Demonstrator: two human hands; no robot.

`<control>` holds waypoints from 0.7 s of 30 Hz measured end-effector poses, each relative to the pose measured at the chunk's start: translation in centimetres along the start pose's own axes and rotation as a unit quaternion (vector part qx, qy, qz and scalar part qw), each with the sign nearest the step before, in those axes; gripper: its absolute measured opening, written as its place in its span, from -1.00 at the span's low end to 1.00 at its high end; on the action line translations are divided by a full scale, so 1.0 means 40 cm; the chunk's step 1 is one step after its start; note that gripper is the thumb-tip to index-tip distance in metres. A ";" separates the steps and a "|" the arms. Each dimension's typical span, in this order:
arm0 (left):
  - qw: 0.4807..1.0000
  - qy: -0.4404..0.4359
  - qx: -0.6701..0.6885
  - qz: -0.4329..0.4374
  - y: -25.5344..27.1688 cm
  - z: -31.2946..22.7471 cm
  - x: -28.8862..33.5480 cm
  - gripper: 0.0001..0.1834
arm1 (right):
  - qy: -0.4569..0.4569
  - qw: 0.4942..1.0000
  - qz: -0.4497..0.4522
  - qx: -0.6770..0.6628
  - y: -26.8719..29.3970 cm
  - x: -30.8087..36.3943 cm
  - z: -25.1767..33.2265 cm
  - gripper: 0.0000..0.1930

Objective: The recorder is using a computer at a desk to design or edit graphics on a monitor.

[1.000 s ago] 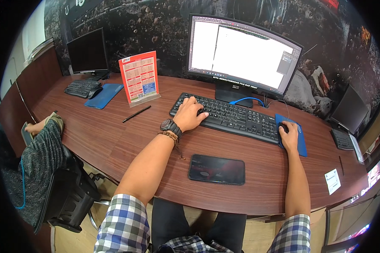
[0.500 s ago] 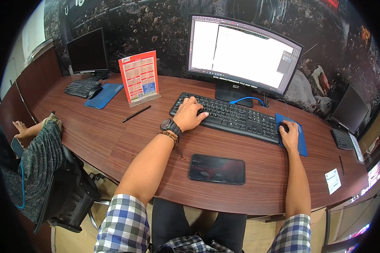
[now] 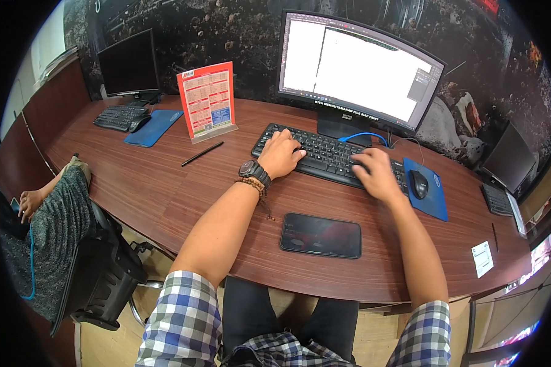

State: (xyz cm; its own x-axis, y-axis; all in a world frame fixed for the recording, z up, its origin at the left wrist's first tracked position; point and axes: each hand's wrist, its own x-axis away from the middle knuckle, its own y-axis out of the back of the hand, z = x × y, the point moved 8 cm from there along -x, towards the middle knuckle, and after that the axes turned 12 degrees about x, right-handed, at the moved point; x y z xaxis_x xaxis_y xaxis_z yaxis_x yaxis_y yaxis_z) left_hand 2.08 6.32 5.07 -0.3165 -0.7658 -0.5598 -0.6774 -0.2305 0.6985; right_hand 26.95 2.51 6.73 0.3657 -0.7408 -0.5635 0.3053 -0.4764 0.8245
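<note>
My left hand (image 3: 280, 154) rests on the left part of a black keyboard (image 3: 324, 160), fingers spread over the keys. Over the keyboard's right part is my right hand (image 3: 378, 175), its fingers apart and slightly blurred, holding nothing. Just right of the keyboard a black mouse (image 3: 419, 184) lies untouched on a blue mouse pad (image 3: 433, 205). Behind the keyboard stands a lit monitor (image 3: 361, 70) with a mostly white page in a dark-framed program window. A black smartphone (image 3: 321, 235) lies face up between my forearms.
A red sign in a clear stand (image 3: 207, 101) and a black pen (image 3: 202, 153) are left of the keyboard. Farther left are a dark monitor (image 3: 128, 64), another keyboard (image 3: 121, 118) and a seated person (image 3: 61, 226). A paper card (image 3: 482, 259) lies at right on the brown desk (image 3: 165, 202).
My right hand has let go of the mouse and moved left onto the keyboard. My left hand stays at the keys. The view has shifted slightly, and the seated person's hand has moved.
</note>
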 end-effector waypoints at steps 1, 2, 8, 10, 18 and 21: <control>1.000 0.008 0.010 0.012 -0.009 0.004 -0.002 -0.66 | 0.010 1.000 0.022 -0.002 -0.026 -0.018 0.036 -0.70; 0.999 0.015 0.021 0.024 -0.018 0.003 -0.007 -0.66 | 0.020 1.000 0.020 -0.001 -0.040 -0.032 0.065 -0.70; 1.000 0.006 0.005 0.003 -0.027 0.003 0.006 -0.57 | 0.033 0.997 0.058 0.032 -0.095 -0.062 0.150 -0.72; 0.999 0.013 -0.033 0.007 -0.022 0.002 0.004 -0.43 | 0.033 0.998 0.043 0.023 -0.075 -0.055 0.146 -0.73; 0.999 0.038 -0.028 -0.008 -0.003 -0.011 -0.012 -0.37 | -0.038 0.997 -0.036 0.053 -0.013 0.041 -0.006 -0.75; 0.999 0.010 -0.025 -0.024 0.007 -0.010 0.001 -0.37 | -0.047 0.997 -0.014 0.058 -0.016 0.042 0.006 -0.71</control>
State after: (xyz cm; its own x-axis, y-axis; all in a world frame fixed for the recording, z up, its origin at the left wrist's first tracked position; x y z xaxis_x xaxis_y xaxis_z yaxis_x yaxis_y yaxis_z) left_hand 2.15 5.97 5.42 -0.2709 -0.7651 -0.5842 -0.6573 -0.2963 0.6929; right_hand 27.16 1.48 5.28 0.2735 -0.7645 -0.5837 0.2077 -0.5456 0.8119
